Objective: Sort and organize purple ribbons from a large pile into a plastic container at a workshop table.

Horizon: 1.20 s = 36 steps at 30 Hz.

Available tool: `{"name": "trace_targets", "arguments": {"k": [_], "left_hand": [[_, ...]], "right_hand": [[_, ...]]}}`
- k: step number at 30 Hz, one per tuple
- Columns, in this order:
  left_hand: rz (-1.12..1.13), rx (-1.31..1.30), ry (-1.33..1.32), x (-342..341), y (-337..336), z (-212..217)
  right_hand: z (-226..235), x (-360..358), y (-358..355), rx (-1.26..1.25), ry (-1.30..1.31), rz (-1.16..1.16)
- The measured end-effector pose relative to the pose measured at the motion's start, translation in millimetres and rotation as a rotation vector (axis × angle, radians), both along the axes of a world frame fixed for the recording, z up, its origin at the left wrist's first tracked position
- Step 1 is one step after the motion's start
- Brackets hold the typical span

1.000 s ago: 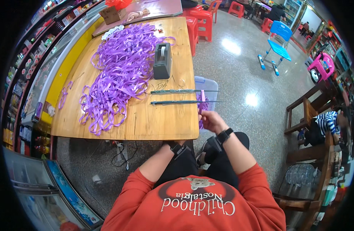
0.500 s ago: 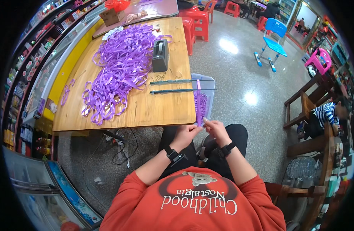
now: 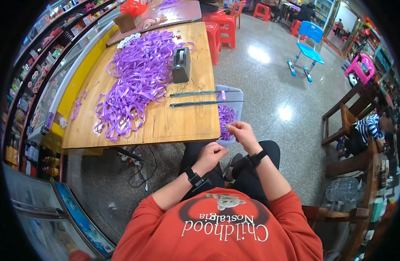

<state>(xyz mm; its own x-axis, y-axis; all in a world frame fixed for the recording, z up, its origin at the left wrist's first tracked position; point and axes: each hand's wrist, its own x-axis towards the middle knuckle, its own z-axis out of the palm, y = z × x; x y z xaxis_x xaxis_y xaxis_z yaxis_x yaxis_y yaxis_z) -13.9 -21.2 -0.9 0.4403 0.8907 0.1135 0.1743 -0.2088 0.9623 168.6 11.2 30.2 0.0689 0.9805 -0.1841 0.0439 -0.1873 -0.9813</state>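
Two thin dark rods lie side by side across the table's right edge, their ends sticking out over a clear plastic bin. A short band of purple ribbon spans the rods. Purple ribbon pieces lie in the bin. My right hand is closed in a pinch beside the bin; whatever is between its fingertips is too small to make out. Below the table corner, my left hand has its fingers curled together, with their contents hidden.
A heap of purple ribbon covers much of the wooden table. Beside it stands a black tape dispenser. Red stools and a blue chair are farther off. A person in stripes sits at right.
The long purple strip running from the rods to my hands is gone; only a short band shows on the rods. My hands have moved apart, the left one lower and the right one slightly up.
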Motion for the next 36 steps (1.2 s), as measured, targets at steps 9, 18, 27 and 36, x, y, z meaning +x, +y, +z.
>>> {"name": "trace_targets", "arguments": {"k": [9, 18, 27, 36], "left_hand": [[0.026, -0.161, 0.023, -1.8, 18.1, -16.1], [0.234, 0.619, 0.404, -19.1, 58.5, -49.5], [0.117, -0.181, -0.139, 7.4, 23.2, 5.8], [0.033, -0.136, -0.281, 9.4, 1.1, 23.7]], "right_hand": [[0.7, -2.4, 88.2, 0.666, -0.329, -0.156], [-26.3, -13.5, 11.4, 0.116, 0.020, 0.212], [-35.6, -18.1, -61.7, -0.078, 0.432, 0.331], [24.2, 5.4, -55.7, 0.374, -0.340, 0.119]]}}
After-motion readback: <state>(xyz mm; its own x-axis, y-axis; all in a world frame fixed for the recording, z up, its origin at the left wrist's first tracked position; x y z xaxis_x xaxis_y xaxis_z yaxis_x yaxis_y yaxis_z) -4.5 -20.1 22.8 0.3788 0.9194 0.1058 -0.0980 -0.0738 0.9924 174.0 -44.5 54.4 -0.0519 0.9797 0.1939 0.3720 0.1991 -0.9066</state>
